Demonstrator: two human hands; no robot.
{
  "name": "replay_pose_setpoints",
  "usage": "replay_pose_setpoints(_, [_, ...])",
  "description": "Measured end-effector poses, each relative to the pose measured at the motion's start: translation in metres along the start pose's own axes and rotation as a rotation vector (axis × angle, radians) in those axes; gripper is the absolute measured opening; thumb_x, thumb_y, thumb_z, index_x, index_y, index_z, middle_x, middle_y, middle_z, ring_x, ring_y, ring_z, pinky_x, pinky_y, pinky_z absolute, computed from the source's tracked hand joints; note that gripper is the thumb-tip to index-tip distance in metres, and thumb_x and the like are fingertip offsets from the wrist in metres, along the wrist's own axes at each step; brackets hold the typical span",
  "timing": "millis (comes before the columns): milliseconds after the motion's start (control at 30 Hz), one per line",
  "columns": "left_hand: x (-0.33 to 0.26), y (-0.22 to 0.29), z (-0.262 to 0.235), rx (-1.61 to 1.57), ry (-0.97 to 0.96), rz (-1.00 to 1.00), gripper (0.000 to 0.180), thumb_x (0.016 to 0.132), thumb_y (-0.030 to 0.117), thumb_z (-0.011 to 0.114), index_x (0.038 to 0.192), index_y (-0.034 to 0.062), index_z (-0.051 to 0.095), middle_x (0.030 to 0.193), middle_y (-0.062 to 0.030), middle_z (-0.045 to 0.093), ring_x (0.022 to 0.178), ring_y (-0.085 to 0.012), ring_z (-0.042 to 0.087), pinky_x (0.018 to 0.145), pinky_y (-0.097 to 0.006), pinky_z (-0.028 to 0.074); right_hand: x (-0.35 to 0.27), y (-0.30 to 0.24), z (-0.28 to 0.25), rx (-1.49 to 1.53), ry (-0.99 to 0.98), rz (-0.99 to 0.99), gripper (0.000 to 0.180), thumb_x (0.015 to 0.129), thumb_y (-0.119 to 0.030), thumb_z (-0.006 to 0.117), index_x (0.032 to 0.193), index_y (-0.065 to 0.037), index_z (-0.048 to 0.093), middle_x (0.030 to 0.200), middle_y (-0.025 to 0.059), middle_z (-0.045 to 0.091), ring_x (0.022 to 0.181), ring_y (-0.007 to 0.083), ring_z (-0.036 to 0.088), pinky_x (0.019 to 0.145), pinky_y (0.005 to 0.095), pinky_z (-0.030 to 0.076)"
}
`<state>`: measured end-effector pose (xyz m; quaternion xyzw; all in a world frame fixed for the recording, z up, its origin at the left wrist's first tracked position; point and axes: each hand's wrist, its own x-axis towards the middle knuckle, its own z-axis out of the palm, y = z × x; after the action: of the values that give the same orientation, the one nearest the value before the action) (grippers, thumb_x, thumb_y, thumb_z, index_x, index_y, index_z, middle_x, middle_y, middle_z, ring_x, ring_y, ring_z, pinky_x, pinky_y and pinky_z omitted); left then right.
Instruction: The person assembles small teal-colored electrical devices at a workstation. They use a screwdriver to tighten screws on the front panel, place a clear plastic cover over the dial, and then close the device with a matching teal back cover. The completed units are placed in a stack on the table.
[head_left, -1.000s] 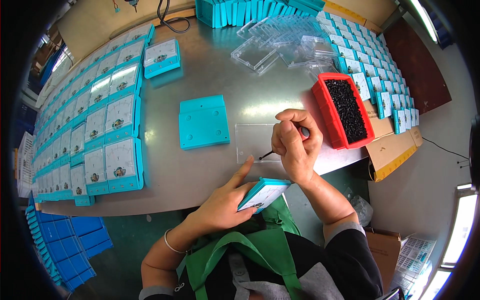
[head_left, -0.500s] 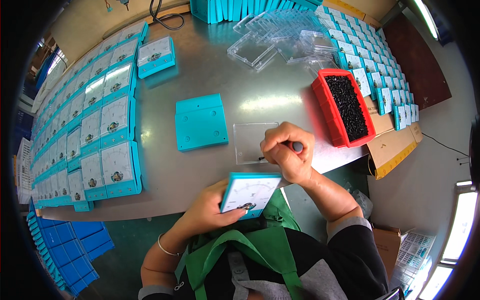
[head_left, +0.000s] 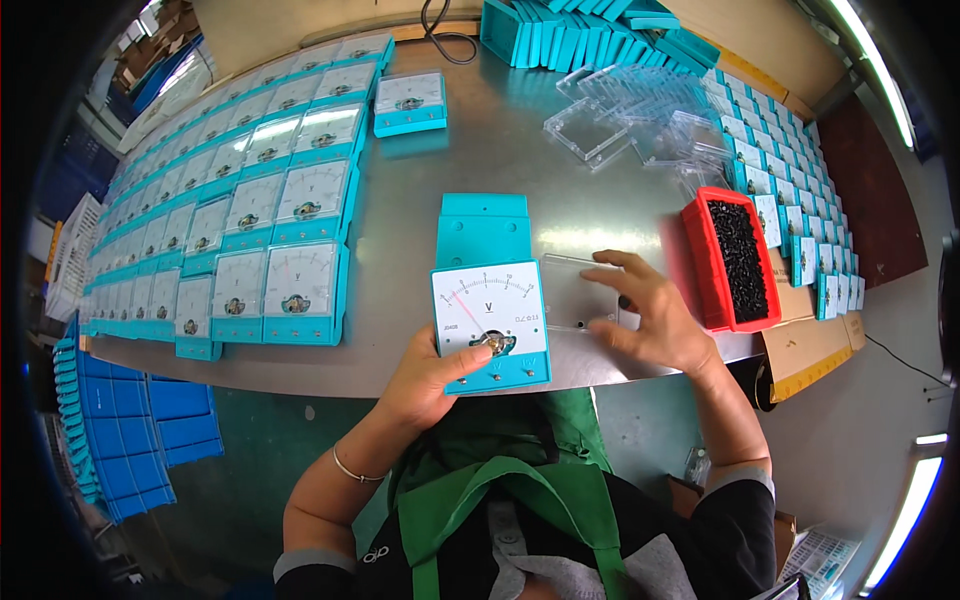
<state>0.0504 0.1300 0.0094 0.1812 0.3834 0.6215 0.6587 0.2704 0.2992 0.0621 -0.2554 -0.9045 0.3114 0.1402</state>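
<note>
My left hand (head_left: 428, 378) grips a teal voltmeter (head_left: 497, 300) by its lower left side, the thumb near the metal movement on its white dial. The dial faces up and carries a thin red needle. Behind it, partly covered, a teal plastic case (head_left: 485, 225) lies on the table. My right hand (head_left: 655, 315) is just right of the meter, thumb and fingers spread. Between them shows the dark rounded end of a screwdriver handle (head_left: 626, 302); whether the palm touches it is hidden. A clear cover (head_left: 565, 290) lies flat beneath the fingertips.
Rows of teal meters (head_left: 300, 190) fill the left side; one meter (head_left: 410, 95) sits apart. Clear covers (head_left: 620, 110) pile up at the back, near teal cases (head_left: 580, 35). A red bin (head_left: 700, 260) of black screws stands right, beside more meters (head_left: 790, 190) on cardboard.
The view has shifted left. My left hand has raised the meter and turned its dial upward, over the teal case. My right hand has opened from its fist around the screwdriver.
</note>
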Motion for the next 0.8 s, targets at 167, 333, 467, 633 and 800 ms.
replay_pose_setpoints(167, [0.000, -0.003, 0.004, 0.124, -0.034, 0.103, 0.043, 0.083, 0.004, 0.066, 0.122, -0.0038, 0.049, 0.114, -0.0115, 0.060, 0.105, -0.0191, 0.059, 0.093, -0.037, 0.047, -0.023, 0.022, 0.011, -0.199, 0.017, 0.020, 0.065, 0.063, -0.015, 0.081, 0.124, -0.010, 0.059, 0.132, 0.0190, 0.045, 0.095, 0.0256, 0.060, 0.074, 0.0317, 0.052])
replay_pose_setpoints(333, [0.005, -0.008, 0.010, 0.266, 0.016, 0.175, 0.044, 0.085, 0.008, 0.066, 0.123, -0.0035, 0.049, 0.114, -0.0109, 0.061, 0.105, -0.0185, 0.059, 0.093, -0.036, 0.047, -0.028, 0.010, -0.004, 0.054, 0.290, 0.140, 0.064, 0.062, -0.021, 0.083, 0.121, -0.010, 0.062, 0.130, 0.0168, 0.047, 0.080, 0.0164, 0.056, 0.067, 0.0275, 0.049])
replay_pose_setpoints(467, [0.006, -0.007, 0.017, 0.037, -0.040, 0.028, 0.044, 0.094, 0.020, 0.053, 0.130, -0.0025, 0.041, 0.120, -0.0151, 0.057, 0.112, -0.0254, 0.057, 0.096, -0.042, 0.047, -0.013, -0.019, 0.002, 0.308, 0.026, 0.047, 0.055, 0.064, -0.024, 0.082, 0.116, -0.011, 0.066, 0.129, 0.0181, 0.047, 0.087, 0.0177, 0.057, 0.066, 0.0272, 0.049])
replay_pose_setpoints(633, [0.007, -0.007, 0.015, -0.261, -0.052, -0.109, 0.055, 0.101, 0.043, 0.025, 0.137, 0.0034, 0.034, 0.126, -0.0201, 0.053, 0.107, -0.0332, 0.060, 0.080, -0.046, 0.058, 0.006, -0.019, 0.017, 0.315, -0.011, -0.090, 0.050, 0.066, -0.019, 0.081, 0.113, -0.011, 0.068, 0.126, 0.0214, 0.047, 0.082, 0.0226, 0.062, 0.071, 0.0319, 0.054])
replay_pose_setpoints(800, [0.005, -0.010, 0.005, -0.278, -0.100, -0.127, 0.056, 0.100, 0.047, 0.025, 0.136, 0.0044, 0.037, 0.123, -0.0165, 0.056, 0.106, -0.0299, 0.061, 0.080, -0.044, 0.058, 0.012, -0.024, 0.021, 0.328, -0.100, -0.044, 0.050, 0.066, -0.018, 0.081, 0.113, -0.012, 0.068, 0.126, 0.0206, 0.047, 0.082, 0.0214, 0.061, 0.070, 0.0309, 0.053])
